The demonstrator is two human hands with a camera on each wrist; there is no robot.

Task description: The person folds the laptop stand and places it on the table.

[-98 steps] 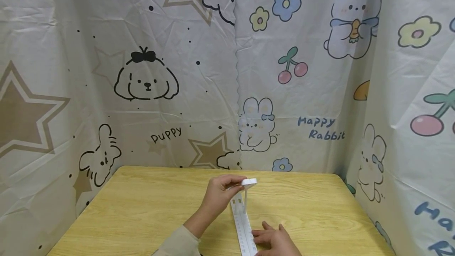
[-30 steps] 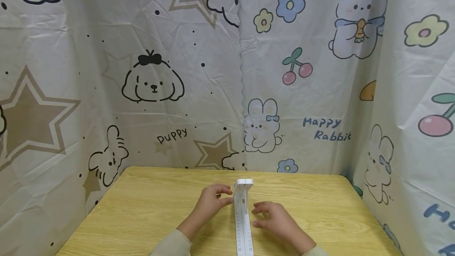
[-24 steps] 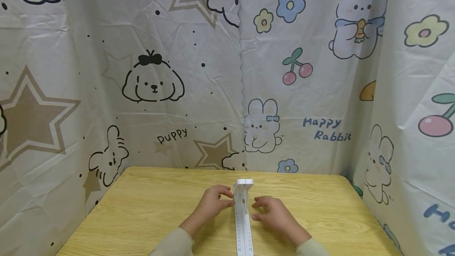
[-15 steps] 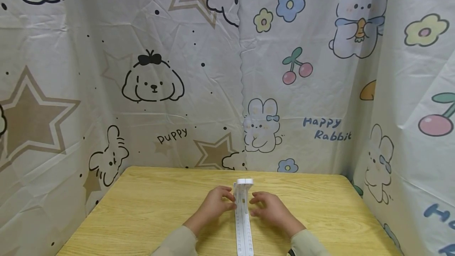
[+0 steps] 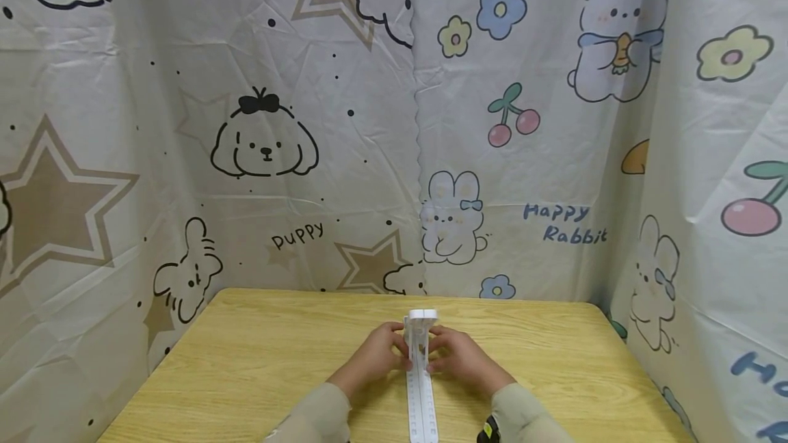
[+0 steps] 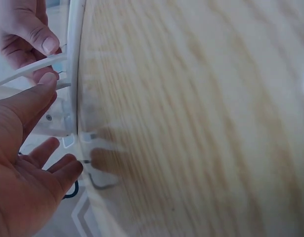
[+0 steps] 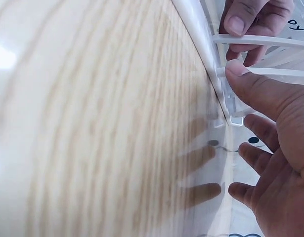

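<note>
A long white plastic stand [image 5: 421, 405] lies lengthwise on the table. Rows of small marks or slots run along its flat base, and an upright with a block-like top rises at the far end. From the left, my left hand [image 5: 377, 353] pinches a slim strut of the upright between thumb and index finger. Opposite it, my right hand [image 5: 458, 355] pinches the other strut. Both thumbs meet the thin white struts low down in the wrist views, near the base. The left hand's other fingers [image 6: 67, 170] are spread off the stand. Index fingertips are partly hidden.
The wood-grain table [image 5: 277, 347] extends on both sides of the stand. Behind it hangs a printed curtain [image 5: 369, 156] with puppies, rabbits and stars, which also encloses the left and right sides. A dark wrist strap [image 5: 489, 429] shows by the right sleeve.
The left hand came down from the stand's top block to its left side. My right hand moved forward and inward to the right strut. Both now pinch the upright; the stand stays put lately.
</note>
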